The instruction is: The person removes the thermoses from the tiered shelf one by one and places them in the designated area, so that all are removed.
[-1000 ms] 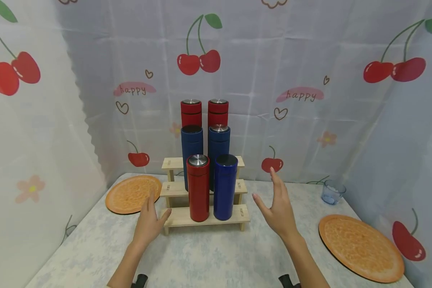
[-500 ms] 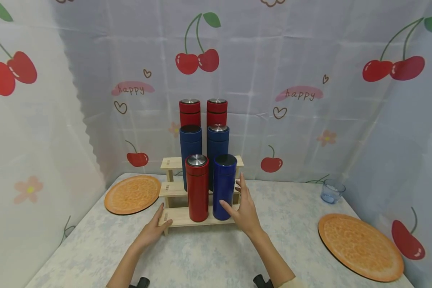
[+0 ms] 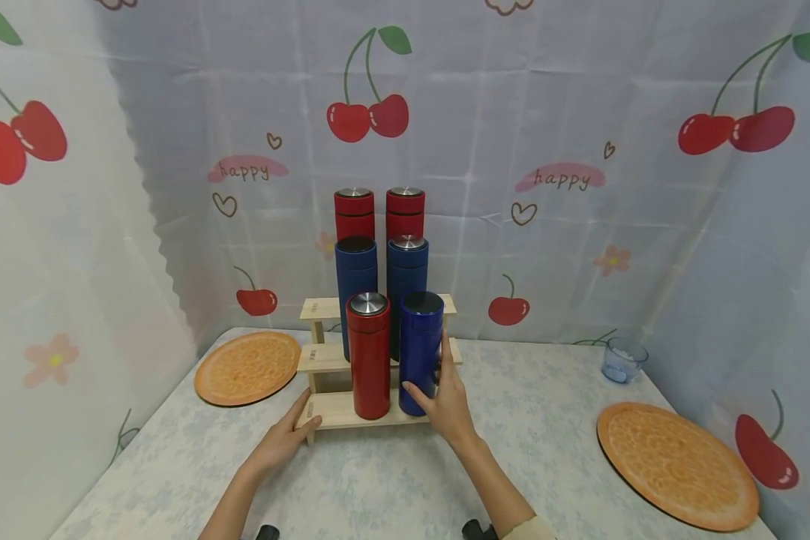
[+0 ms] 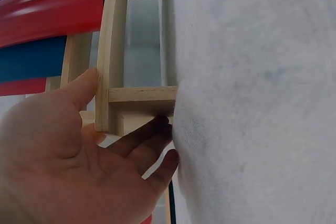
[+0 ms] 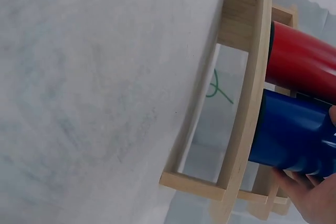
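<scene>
A wooden three-step stand [image 3: 337, 412] bears thermos bottles in pairs. In front are a red thermos [image 3: 369, 360] with a steel lid and a shiny blue thermos [image 3: 418, 349] with a black lid, both upright on the lowest step. My right hand [image 3: 451, 411] holds the shiny blue thermos low down, thumb at its front and fingers along its right side. At the stand's left end, my left hand [image 3: 280, 444] grips the lowest step. The left wrist view shows its thumb [image 4: 84, 87] against the board and the other fingers behind the leg.
Two dark blue thermoses [image 3: 356, 274] stand on the middle step, two red ones [image 3: 354, 214] on the top step. Round orange-brown mats lie left [image 3: 248, 367] and right [image 3: 678, 465]. A clear bluish glass [image 3: 624, 361] stands at the back right. A cherry-print curtain [image 3: 472, 97] encloses the table.
My right hand has moved left from the open space beside the stand onto the shiny blue thermos. My left hand has come down to the stand's left end and taken hold.
</scene>
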A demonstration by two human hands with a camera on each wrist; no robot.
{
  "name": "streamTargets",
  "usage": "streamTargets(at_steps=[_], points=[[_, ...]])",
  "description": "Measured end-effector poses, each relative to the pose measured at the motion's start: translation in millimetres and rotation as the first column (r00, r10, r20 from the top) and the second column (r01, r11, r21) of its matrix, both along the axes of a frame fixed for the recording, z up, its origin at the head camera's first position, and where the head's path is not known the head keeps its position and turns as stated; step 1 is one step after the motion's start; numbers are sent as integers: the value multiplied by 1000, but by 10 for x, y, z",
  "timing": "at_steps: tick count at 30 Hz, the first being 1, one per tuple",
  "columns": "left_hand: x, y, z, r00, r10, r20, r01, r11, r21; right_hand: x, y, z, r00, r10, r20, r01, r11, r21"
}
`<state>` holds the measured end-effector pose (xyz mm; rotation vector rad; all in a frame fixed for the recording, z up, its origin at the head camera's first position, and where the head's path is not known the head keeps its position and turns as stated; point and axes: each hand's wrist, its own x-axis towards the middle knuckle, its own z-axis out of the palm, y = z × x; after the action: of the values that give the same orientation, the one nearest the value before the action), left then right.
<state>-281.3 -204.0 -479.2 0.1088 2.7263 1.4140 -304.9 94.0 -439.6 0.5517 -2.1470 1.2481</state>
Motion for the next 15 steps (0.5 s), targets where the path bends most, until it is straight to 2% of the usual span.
streamTargets(at_steps=[7,12,15], points=[[11,-6,-4,1000,0,-17,-1,1000,-8,128,127,8,999,-33,1,33,999,11],[3,-1,-17,1000,6,-24,-6,1000,-19,245,365,15,999,-32,-14,33,999,12],[5,-13,-12,1000,6,-19,-7,1000,-29,296,526,15,998,-61,-22,61,998,6]])
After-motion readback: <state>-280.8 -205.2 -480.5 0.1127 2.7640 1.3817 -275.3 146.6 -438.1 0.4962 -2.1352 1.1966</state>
